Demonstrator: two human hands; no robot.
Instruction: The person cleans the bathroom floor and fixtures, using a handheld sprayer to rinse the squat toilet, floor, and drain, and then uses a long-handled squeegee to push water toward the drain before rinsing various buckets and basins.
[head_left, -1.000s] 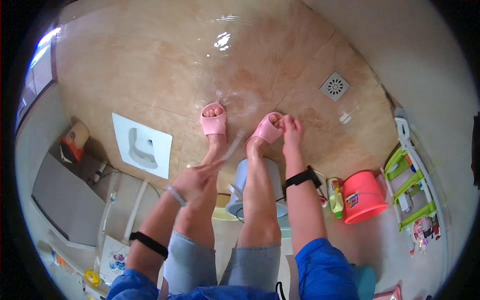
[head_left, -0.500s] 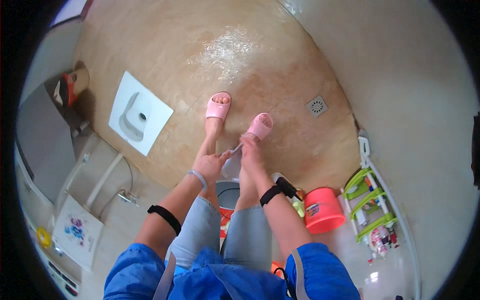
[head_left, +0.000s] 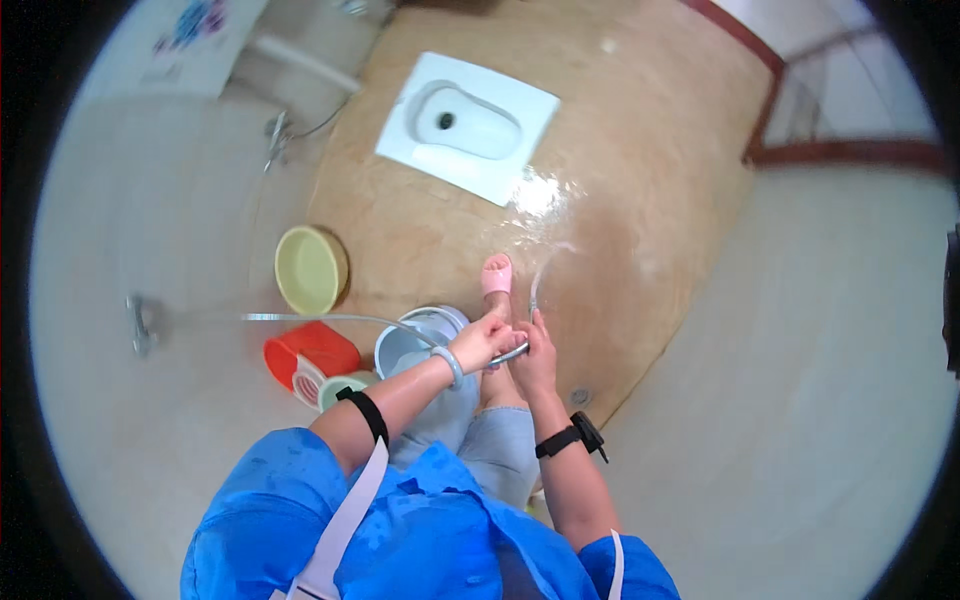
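Observation:
A thin silvery hose [head_left: 370,319] stretches from the tap [head_left: 141,326] on the left wall across to my hands. My left hand [head_left: 480,342] is closed around it, with a pale bracelet at the wrist. Just to the right, my right hand [head_left: 536,358] grips the hose close to its end. Water [head_left: 545,262] arcs from that end onto the wet tan floor. Below the hose and left of my legs stands a pale bucket [head_left: 391,352]. One pink slipper [head_left: 497,275] shows on my foot; the other foot is hidden.
A squat toilet [head_left: 530,118] is set in the floor ahead. Along the left wall are a yellow basin [head_left: 311,270], a red plastic container [head_left: 325,348] and a pale green tub [head_left: 340,388]. A floor drain [head_left: 581,397] lies right of my arm. A dark red door frame [head_left: 765,120] stands far right.
My view has turned to the left, so the bucket, basin and wall tap now show. My hands have moved right of the bucket, still on the hose, and water falls farther ahead.

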